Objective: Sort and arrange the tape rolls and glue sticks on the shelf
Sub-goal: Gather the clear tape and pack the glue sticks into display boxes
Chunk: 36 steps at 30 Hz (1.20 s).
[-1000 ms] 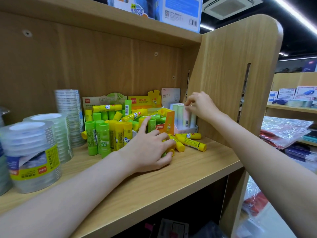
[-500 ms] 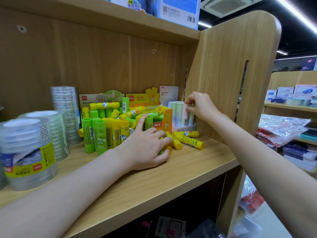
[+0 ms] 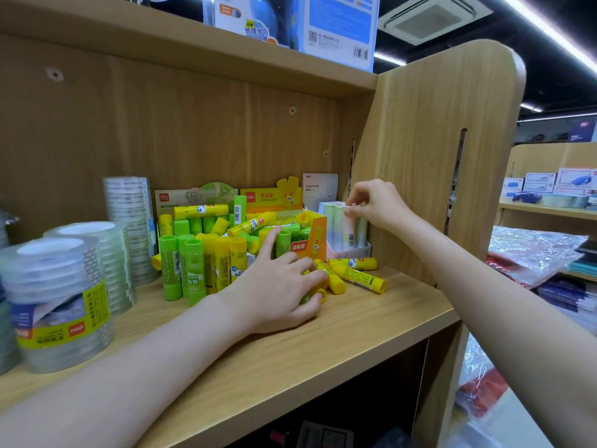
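Note:
Green and yellow glue sticks [image 3: 200, 263] stand and lie jumbled in the middle of the wooden shelf [image 3: 355, 321], around an orange display box [image 3: 310, 240]. Two yellow sticks [image 3: 358, 276] lie loose on the board to the right. My left hand [image 3: 277, 292] rests over the loose sticks at the front, fingers curled on some of them, index finger raised. My right hand [image 3: 374, 205] pinches the top of a pastel glue stick [image 3: 349, 227] standing with others in a small white box at the shelf's right end. Clear tape rolls [image 3: 61, 302] are stacked at the left.
A taller column of narrow tape rolls [image 3: 129, 221] stands behind the stacks. The shelf's side panel [image 3: 429, 163] rises right beside my right hand. Blue boxes [image 3: 339, 24] sit on the shelf above. Another shelf [image 3: 549, 202] with boxes and packets is at the far right.
My right hand's fingers have closed into a pinch on the top of a pastel stick. My left hand stays on the loose sticks. The view has shifted slightly.

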{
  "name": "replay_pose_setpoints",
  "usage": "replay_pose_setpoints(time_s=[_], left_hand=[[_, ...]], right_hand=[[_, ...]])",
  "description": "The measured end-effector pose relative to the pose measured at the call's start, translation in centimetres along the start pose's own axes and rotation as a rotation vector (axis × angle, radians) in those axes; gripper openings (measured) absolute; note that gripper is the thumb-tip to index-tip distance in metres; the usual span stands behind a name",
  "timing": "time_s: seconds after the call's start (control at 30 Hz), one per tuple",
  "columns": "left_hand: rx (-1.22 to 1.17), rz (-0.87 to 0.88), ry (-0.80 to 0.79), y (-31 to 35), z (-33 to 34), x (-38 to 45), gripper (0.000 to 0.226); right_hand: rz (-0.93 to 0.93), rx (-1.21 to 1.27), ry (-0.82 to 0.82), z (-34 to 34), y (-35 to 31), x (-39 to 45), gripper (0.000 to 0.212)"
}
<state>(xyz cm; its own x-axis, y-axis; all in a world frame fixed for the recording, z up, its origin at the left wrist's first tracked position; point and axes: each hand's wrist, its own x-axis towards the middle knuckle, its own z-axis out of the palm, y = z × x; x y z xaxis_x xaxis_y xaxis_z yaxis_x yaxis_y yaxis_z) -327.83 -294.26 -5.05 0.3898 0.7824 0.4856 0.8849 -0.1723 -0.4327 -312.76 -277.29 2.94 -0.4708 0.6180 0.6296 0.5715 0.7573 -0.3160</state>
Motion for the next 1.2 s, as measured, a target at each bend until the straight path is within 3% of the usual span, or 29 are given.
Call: replay_pose_setpoints(time_s=[0.27, 0.67, 0.77, 0.93, 1.2], left_hand=[[-0.004, 0.006, 0.028, 0.0, 0.1, 0.0, 0.051], [-0.015, 0.004, 0.017, 0.0, 0.0, 0.0, 0.054], [-0.014, 0.007, 0.039, 0.0, 0.2, 0.0, 0.046], [-0.017, 0.000, 0.055, 0.0, 0.3, -0.1, 0.042], [-0.031, -0.022, 0.024, 0.0, 0.2, -0.2, 0.040]], right_hand=[[0.014, -0.005, 0.013, 0.3, 0.2, -0.1, 0.012], [0.049, -0.260, 0.140, 2.1, 0.0, 0.0, 0.018], [0.043, -0.146, 0.106, 1.7, 0.1, 0.1, 0.014], [0.078, 0.219, 0.195, 0.1, -0.5, 0.8, 0.013], [-0.118, 0.018, -0.031, 2.5, -1.5, 4.4, 0.010]])
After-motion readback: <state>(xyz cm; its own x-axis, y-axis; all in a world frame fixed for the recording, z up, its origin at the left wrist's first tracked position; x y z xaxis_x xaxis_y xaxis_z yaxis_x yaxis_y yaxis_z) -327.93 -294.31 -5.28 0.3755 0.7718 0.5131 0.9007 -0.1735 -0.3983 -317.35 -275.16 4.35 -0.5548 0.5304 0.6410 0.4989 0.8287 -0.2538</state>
